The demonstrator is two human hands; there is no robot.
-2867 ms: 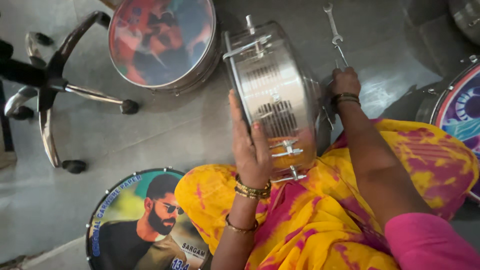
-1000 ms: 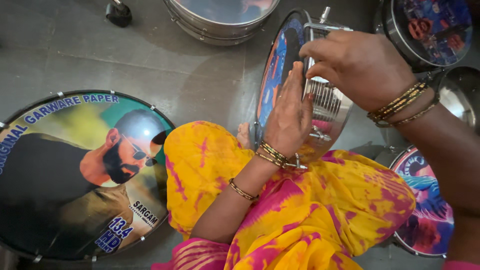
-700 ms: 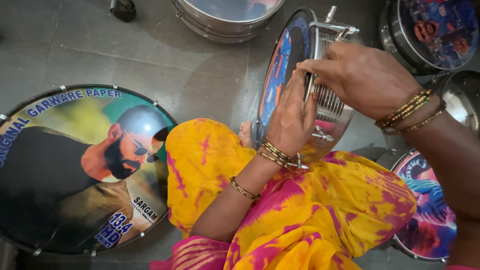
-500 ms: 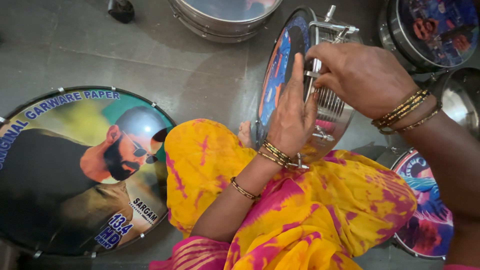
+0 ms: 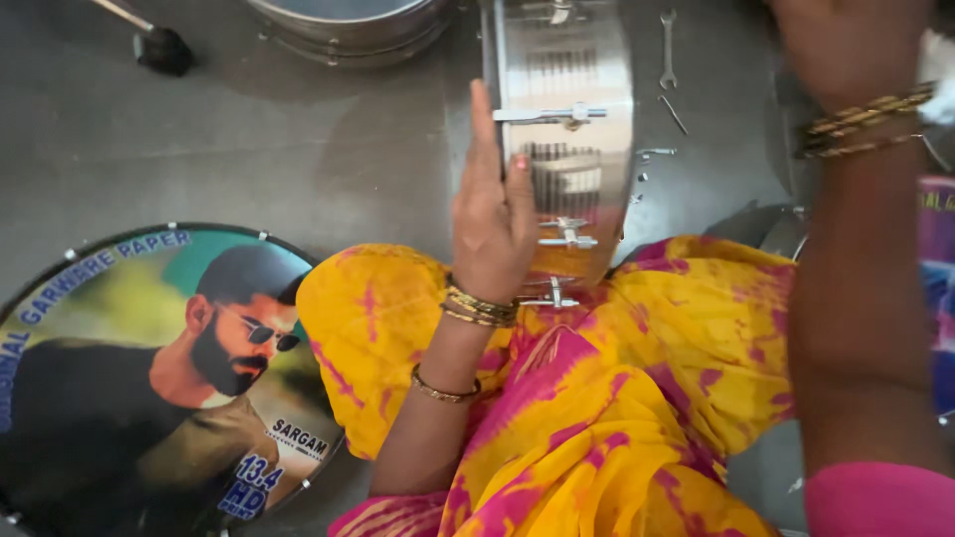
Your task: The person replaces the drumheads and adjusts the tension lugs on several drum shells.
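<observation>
A shiny steel drum shell (image 5: 577,89) stands on its edge on my lap, its perforated side and metal tension lugs turned up toward me. My left hand (image 5: 492,214) lies flat against the drum's left face, fingers stretched upward, steadying it. My right hand (image 5: 856,45) is raised at the top right, clear of the drum, blurred and partly cut off by the frame edge. Gold bangles sit on both wrists. Yellow and pink cloth (image 5: 617,398) covers my knees under the drum.
A large round drum skin printed with a portrait (image 5: 149,388) lies on the grey floor at the left. Another steel drum (image 5: 348,20) stands at the top. A spanner (image 5: 668,45) and small metal parts (image 5: 652,154) lie beyond the drum. A printed drum (image 5: 940,298) sits at the right edge.
My right hand has come off the drum's lugs and lifted up to the right. The drum has turned so its metal side faces me. My left hand stays on its face.
</observation>
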